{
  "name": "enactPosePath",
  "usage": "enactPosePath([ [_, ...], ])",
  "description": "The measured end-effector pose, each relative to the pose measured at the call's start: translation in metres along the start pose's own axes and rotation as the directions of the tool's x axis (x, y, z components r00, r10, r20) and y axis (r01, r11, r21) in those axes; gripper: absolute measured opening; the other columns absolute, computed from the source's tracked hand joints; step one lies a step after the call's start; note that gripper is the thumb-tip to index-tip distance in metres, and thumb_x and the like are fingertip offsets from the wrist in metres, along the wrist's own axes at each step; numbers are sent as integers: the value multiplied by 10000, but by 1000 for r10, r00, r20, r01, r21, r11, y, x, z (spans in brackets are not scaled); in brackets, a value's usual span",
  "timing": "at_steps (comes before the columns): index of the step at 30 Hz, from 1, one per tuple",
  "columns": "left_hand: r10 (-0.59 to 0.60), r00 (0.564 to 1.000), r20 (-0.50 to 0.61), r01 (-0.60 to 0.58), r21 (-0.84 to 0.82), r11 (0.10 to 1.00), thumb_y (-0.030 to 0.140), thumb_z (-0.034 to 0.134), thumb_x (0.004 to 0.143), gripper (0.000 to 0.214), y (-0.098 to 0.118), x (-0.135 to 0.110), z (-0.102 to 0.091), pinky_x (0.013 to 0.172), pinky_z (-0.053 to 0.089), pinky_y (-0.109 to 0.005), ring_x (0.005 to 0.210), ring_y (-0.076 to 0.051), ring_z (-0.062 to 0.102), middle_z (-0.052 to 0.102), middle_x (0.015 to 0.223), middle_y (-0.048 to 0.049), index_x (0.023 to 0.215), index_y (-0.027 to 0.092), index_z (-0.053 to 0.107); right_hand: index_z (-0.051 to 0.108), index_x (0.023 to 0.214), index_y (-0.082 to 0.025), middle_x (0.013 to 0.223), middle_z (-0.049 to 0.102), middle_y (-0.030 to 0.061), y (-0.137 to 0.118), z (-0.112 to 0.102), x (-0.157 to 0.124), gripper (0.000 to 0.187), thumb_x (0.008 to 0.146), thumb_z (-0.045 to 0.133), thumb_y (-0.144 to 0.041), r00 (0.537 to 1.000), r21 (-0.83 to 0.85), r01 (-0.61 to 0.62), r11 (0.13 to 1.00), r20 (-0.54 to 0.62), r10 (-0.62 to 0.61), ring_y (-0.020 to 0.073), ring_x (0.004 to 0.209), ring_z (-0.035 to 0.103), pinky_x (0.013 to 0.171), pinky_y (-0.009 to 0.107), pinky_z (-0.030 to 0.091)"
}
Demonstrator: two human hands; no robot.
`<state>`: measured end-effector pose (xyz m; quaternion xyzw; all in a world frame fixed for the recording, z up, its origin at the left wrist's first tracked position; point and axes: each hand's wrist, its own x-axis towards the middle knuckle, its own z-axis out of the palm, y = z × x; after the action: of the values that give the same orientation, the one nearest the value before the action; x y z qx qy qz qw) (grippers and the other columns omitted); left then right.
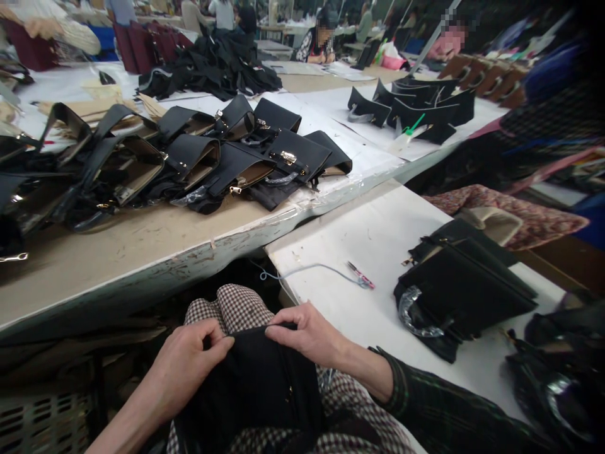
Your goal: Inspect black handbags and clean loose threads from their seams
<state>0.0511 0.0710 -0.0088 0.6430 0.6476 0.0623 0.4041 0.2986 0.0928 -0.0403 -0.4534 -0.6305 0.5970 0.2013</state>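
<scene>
A black handbag (258, 372) lies across my lap, on brown-and-white checked cloth. My left hand (191, 359) pinches its upper edge at the left, thumb and fingers pressed together. A short way to the right, my right hand (307, 331) grips the same edge between thumb and fingers. Small gold-coloured metal bits show on the right part of the bag. Its lower part fades into shadow, so I cannot make out its full shape.
On the long table (189, 252) ahead lie several black handbags (189, 151). A side table (326, 243) holds a pink-and-black thread snipper (362, 275) on a cord and another black handbag (463, 284). Beyond are a heap of black pieces (212, 63) and people. A plastic crate (45, 422) stands lower left.
</scene>
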Motion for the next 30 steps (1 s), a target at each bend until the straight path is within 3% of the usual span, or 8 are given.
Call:
enactPosePath([
  [3,3,1000,-7,-3,-22,1000,439,559,855,353,3,-2,1,577,344,-246,611,-150,509,556,608,35,604,198,493,735,803,-170,656,628,-20,-13,-8,3,234,881,578,-325,997,-177,31,984,81,-17,106,605,525,577,214,379],
  [6,18,1000,-12,-19,-54,998,430,574,845,342,7,-3,3,586,349,-247,616,-148,506,559,613,33,607,193,507,697,707,-177,576,550,-32,-33,-14,19,234,878,600,-305,959,-430,189,883,275,-71,99,561,469,565,222,336],
  [9,47,999,-13,-48,-87,995,421,585,839,338,7,-4,2,575,341,-243,605,-139,480,536,603,35,606,189,503,628,668,-175,578,509,-42,-48,-8,42,236,877,613,-282,857,-482,390,785,501,-118,97,565,436,565,228,311],
  [11,58,998,-10,-59,-110,992,416,585,841,337,5,-6,-1,576,340,-241,603,-135,465,524,600,37,608,186,505,583,655,-170,583,488,-51,-54,-2,55,239,877,611,-252,771,-420,469,777,624,-128,93,570,432,560,220,312],
  [13,51,999,5,-50,-140,989,421,588,842,325,0,-10,-5,588,349,-238,615,-136,471,536,613,36,629,182,529,551,642,-167,571,465,-60,-57,3,63,254,885,591,-228,716,-353,493,795,684,-140,86,559,432,552,211,320],
  [22,-63,998,1,61,-260,964,413,628,816,314,-28,-37,-16,640,376,-238,691,-151,501,572,691,23,628,179,537,516,635,-148,537,413,-74,-66,9,55,257,884,563,-193,742,-314,427,848,658,-130,64,513,391,534,206,301],
  [30,-76,997,-27,67,-233,970,442,620,836,347,-33,-39,-12,599,347,-231,647,-135,449,517,638,41,631,179,523,486,635,-148,541,393,-73,-66,11,54,278,899,542,-216,747,-294,395,870,654,-118,60,518,371,544,209,299],
])
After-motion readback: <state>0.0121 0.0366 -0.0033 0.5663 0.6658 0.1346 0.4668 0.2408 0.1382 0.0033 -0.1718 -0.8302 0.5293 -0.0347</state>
